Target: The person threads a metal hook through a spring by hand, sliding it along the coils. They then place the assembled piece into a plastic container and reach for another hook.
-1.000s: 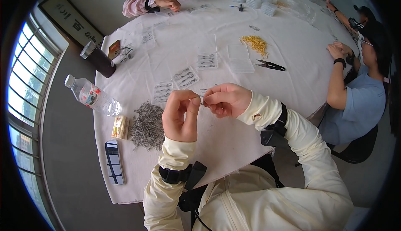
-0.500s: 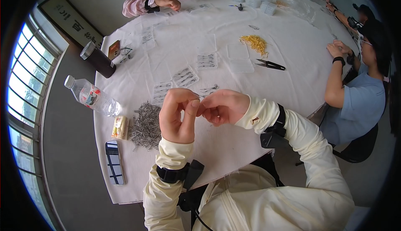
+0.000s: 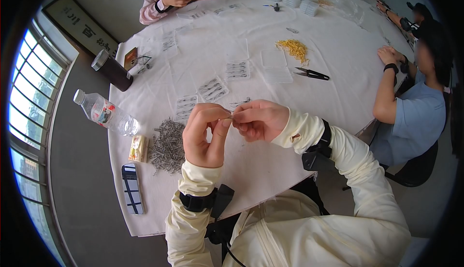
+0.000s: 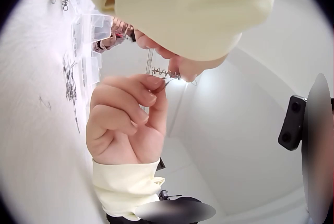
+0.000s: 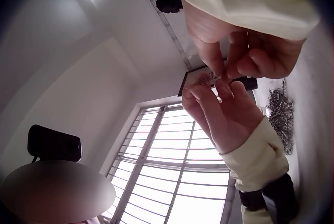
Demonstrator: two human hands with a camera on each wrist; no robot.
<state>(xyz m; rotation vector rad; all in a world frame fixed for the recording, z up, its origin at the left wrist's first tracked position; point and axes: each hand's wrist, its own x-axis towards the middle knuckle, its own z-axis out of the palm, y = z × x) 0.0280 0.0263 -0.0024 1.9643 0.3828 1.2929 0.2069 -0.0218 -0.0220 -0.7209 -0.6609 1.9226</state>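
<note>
1. Left hand first: we see thumb and fingertips pinching the end of a small coiled spring, up over the white-covered bench.
2. Right hand is right up against it, fingers curled in, thumb and index pinching a thin wire beside the coil. We can't tell if that's part of the spring.
3. Just past the left hand we've got a big tangled heap of springs, with a tissue pack next to it and a phone nearer the edge.
4. Beyond the hands we spot some loose wire pieces, then clear trays with dark pieces laid in them.
5. Farther out, we've got black snips near a yellow pile.
6. Across from us, someone in a pink shirt has both hands together.
</note>
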